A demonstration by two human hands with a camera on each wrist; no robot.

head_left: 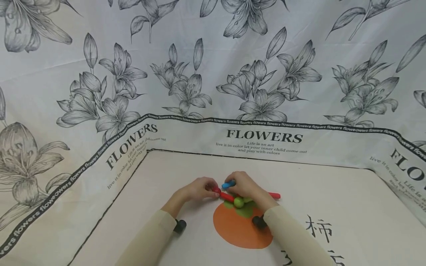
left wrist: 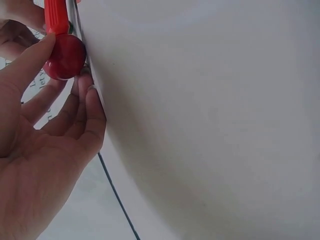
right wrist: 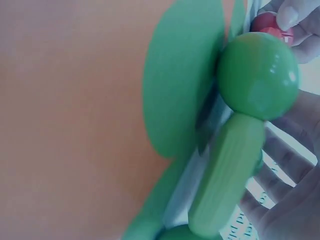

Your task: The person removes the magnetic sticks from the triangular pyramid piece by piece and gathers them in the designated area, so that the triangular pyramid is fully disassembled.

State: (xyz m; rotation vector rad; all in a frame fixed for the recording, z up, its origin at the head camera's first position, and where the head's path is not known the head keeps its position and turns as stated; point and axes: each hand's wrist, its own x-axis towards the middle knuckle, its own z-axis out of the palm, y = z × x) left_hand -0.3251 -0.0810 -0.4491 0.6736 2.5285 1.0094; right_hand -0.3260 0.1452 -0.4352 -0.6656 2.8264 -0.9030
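Observation:
My left hand point(head_left: 200, 188) pinches a glossy red ball point(left wrist: 66, 57) between thumb and fingers. A ridged red rod point(head_left: 227, 197) of a toy building set meets that ball and runs to a green ball point(head_left: 238, 202). In the right wrist view, a light green rod point(right wrist: 227, 175) extends from the green ball towards another green ball point(right wrist: 185, 233) at the lower edge. My right hand point(head_left: 245, 184) holds a short blue rod point(head_left: 228, 184) above the red one. The right fingertips are partly hidden in the head view.
A second red rod point(head_left: 274, 195) shows beyond the right wrist. The pale tabletop cover point(head_left: 186, 244) carries a printed orange persimmon point(head_left: 243, 231) and black characters point(head_left: 318, 229). Flower-printed cloth point(head_left: 189, 92) rises behind and at both sides.

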